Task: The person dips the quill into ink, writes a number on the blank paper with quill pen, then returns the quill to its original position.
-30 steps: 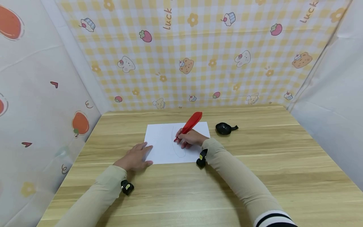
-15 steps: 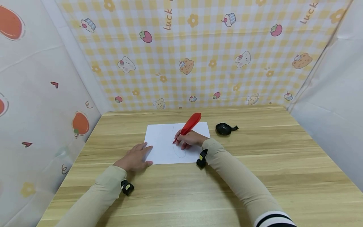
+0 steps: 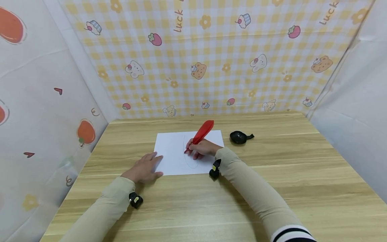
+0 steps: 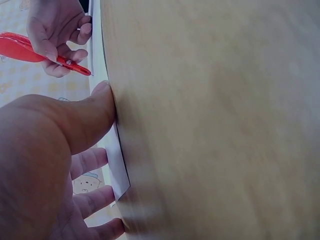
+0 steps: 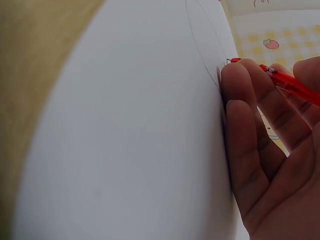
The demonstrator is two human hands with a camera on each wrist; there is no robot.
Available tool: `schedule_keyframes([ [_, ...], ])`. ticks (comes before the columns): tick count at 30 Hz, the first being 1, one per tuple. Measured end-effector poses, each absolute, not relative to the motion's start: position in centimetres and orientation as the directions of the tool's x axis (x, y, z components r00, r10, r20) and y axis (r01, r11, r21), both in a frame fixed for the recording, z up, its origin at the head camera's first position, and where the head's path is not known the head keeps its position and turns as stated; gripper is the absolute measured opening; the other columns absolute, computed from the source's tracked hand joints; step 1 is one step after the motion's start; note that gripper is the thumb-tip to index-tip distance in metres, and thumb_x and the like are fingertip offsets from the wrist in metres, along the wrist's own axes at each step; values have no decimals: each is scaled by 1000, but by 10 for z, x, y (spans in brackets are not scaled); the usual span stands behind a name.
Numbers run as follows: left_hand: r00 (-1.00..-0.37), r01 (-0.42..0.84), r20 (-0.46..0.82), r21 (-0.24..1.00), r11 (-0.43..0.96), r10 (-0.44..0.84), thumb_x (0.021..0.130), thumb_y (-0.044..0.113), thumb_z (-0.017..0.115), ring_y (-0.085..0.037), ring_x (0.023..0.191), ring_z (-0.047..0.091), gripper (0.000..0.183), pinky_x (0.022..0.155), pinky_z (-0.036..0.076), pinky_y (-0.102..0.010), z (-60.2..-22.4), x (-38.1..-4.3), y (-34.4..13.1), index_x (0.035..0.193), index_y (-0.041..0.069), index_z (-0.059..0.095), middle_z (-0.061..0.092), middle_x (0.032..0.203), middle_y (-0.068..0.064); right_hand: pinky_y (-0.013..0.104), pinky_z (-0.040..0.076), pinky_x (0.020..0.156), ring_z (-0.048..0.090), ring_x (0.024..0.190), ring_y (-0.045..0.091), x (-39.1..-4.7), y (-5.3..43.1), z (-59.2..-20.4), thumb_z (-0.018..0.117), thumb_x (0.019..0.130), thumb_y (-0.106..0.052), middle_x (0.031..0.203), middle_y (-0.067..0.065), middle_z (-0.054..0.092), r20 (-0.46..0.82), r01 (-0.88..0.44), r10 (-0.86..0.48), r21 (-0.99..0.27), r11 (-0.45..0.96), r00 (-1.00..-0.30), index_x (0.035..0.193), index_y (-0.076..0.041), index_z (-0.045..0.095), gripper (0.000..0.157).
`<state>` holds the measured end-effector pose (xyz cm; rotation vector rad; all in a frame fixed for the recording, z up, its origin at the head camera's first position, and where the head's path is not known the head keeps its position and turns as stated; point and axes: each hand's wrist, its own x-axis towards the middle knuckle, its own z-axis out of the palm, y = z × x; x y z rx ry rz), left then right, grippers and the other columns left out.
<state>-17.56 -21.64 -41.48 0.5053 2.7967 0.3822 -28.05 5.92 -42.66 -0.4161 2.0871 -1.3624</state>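
Observation:
A white sheet of paper lies on the wooden table, marked with a thin curved line. My right hand pinches a red feather-shaped pen between thumb and fingers, its plume leaning up to the right. In the right wrist view the pen's point is at the paper beside the drawn line, and the curled lower fingers rest against the sheet. Spread over the paper's left edge, my left hand presses it with straight fingers. From the left wrist view, its thumb touches the near edge.
A small black round dish-like thing with a short handle stands right of the paper. Patterned cloth hangs behind the table, and white cloth covers both sides. Both wrists carry small black cameras.
My right hand and the red feather-shaped pen have shifted slightly down and left on the paper, mostly in the first half second. The left hand has stayed in place.

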Motion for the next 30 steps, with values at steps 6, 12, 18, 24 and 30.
schedule_keyframes([
  [6, -902, 300, -216, 307, 903, 373, 94, 35, 64, -49, 139, 20, 68, 104, 21, -70, -415, -175, -217, 148, 4, 37, 23, 153, -28, 26, 50, 55, 62, 61, 16, -278, 58, -425, 53, 98, -18, 86, 3, 69, -310, 46, -553, -898, 438, -774, 106, -12, 63, 14],
  [12, -899, 305, -220, 303, 903, 377, 94, 36, 63, -50, 138, 21, 68, 103, 21, -70, -414, -175, -218, 148, 3, 37, 23, 153, -29, 26, 51, 57, 63, 62, 17, -278, 57, -422, 54, 98, -19, 88, 4, 69, -318, 32, -559, -887, 461, -766, 106, -13, 63, 14],
  [18, -900, 301, -222, 305, 904, 374, 94, 36, 62, -49, 138, 21, 67, 103, 22, -70, -412, -173, -216, 148, 4, 37, 23, 153, -29, 28, 52, 58, 65, 64, 18, -279, 59, -420, 53, 98, -19, 89, 5, 70, -303, 16, -565, -890, 455, -767, 107, -12, 63, 15],
  [24, -899, 304, -220, 307, 902, 378, 94, 35, 63, -50, 138, 21, 67, 103, 22, -70, -411, -174, -216, 148, 4, 37, 24, 152, -29, 29, 52, 57, 67, 66, 21, -281, 63, -418, 52, 99, -19, 91, 5, 70, -285, 2, -560, -892, 452, -778, 107, -12, 63, 15],
  [30, -899, 315, -206, 306, 898, 386, 94, 36, 63, -50, 138, 22, 67, 104, 22, -69, -414, -176, -217, 147, 3, 38, 24, 152, -30, 30, 52, 59, 67, 69, 21, -284, 71, -417, 51, 100, -18, 92, 6, 69, -232, -57, -564, -892, 448, -793, 108, -12, 62, 15],
])
